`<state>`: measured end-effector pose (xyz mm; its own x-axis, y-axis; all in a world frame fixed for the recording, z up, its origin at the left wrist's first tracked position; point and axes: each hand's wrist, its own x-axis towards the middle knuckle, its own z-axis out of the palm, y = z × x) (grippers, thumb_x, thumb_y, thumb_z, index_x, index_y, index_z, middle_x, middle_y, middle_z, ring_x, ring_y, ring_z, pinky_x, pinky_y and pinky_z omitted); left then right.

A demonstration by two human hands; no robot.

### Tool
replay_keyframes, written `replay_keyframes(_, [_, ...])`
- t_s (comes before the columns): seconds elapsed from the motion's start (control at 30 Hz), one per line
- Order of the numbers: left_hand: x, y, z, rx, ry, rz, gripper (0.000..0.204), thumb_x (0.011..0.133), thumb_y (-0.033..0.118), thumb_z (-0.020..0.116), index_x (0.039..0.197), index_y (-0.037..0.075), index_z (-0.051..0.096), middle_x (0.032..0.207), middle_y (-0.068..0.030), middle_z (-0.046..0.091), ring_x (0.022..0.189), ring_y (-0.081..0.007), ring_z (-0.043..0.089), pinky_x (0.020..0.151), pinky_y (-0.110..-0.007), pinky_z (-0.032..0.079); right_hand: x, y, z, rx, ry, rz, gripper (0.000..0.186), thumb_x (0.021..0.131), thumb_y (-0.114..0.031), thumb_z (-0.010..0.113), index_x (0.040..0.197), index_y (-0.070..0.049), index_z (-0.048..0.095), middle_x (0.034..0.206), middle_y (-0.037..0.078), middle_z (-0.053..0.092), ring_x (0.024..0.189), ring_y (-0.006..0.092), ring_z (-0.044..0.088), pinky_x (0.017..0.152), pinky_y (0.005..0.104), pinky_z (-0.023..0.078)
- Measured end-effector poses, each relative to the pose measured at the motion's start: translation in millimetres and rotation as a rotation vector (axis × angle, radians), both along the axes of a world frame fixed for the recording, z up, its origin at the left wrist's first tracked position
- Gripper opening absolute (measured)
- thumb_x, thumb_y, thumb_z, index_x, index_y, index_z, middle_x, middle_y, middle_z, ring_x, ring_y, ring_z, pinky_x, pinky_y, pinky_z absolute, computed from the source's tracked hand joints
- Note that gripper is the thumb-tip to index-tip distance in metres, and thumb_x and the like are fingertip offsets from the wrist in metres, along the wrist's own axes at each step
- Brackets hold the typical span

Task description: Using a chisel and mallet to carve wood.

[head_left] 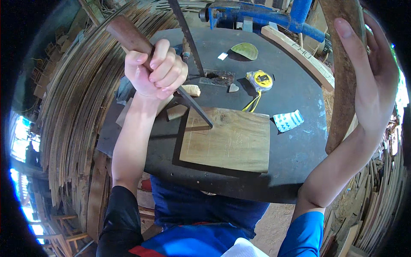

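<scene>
My left hand (156,70) is closed round the wooden handle of a chisel (193,104). The chisel slants down to the right, its blade tip at the upper left part of a flat wooden board (244,150). Thin straight lines are marked on the board's face. Raised at the right, my right hand (372,90) grips a long, worn piece of dark wood (343,81), thumb along its near face and fingers round the far side. This piece is held upright, apart from the board and the chisel.
The board lies on a dark metal table (295,158). Behind it are a toothed saw blade (187,34), a yellow tape measure (260,80) and a green curved piece (245,51). A blue-white wrapper (288,121) lies right; wood offcuts (177,112) left. A wooden strip (299,55) edges the table.
</scene>
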<state>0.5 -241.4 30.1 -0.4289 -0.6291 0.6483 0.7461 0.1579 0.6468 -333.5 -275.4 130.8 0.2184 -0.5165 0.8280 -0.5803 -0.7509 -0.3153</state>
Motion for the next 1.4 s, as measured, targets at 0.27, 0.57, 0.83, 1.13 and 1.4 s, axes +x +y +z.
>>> replay_keyframes(0.27, [1.0,5.4,3.3,-0.047,-0.085,0.035,0.028,0.082,0.03,0.053,0.068,0.012,0.039,0.044,0.006,0.033,0.033,-0.0064,0.028,0.034,-0.021,0.033,4.2,2.8,-2.0,0.04,-0.042,0.02,0.058,0.085,-0.031,0.071,0.125,0.006,0.052,0.104,0.018,0.066,0.091,0.02,0.066,0.08,0.0277,0.051])
replay_keyframes(0.57, [-6.8,11.4,8.0,-0.046,-0.15,0.064,0.027,0.081,0.03,0.055,0.069,0.013,0.038,0.044,0.0076,0.033,0.034,-0.0059,0.028,0.034,-0.02,0.031,46.1,31.5,11.8,0.088,-0.173,0.044,0.048,0.084,-0.028,0.071,0.114,0.006,0.055,0.09,0.019,0.067,0.078,0.0212,0.068,0.068,0.029,0.054])
replay_keyframes(0.83, [-19.4,22.3,8.7,-0.026,-0.14,0.121,0.024,0.082,0.025,0.054,0.07,0.012,0.038,0.043,0.0069,0.032,0.033,-0.0066,0.026,0.034,-0.023,0.022,29.1,17.7,6.5,0.187,-0.199,0.192,0.055,0.089,-0.029,0.068,0.126,0.007,0.049,0.1,0.017,0.065,0.088,0.0188,0.066,0.075,0.0278,0.052])
replay_keyframes(1.13, [-38.1,34.1,10.8,0.061,-0.135,0.201,0.02,0.084,0.014,0.053,0.074,0.007,0.037,0.048,0.0039,0.032,0.037,-0.0065,0.027,0.038,-0.025,0.02,15.7,8.3,-0.5,0.214,-0.104,0.285,0.058,0.094,-0.033,0.061,0.136,0.004,0.046,0.106,0.014,0.063,0.084,0.0141,0.063,0.07,0.026,0.05])
replay_keyframes(1.4, [-32.9,37.4,16.7,-0.189,-0.188,0.015,0.023,0.08,0.016,0.058,0.067,0.007,0.041,0.046,0.0035,0.039,0.035,-0.0096,0.032,0.036,-0.025,0.028,17.7,22.1,5.5,0.262,-0.06,0.248,0.052,0.096,-0.034,0.058,0.133,0.001,0.05,0.085,0.008,0.063,0.071,0.0105,0.059,0.062,0.0242,0.046])
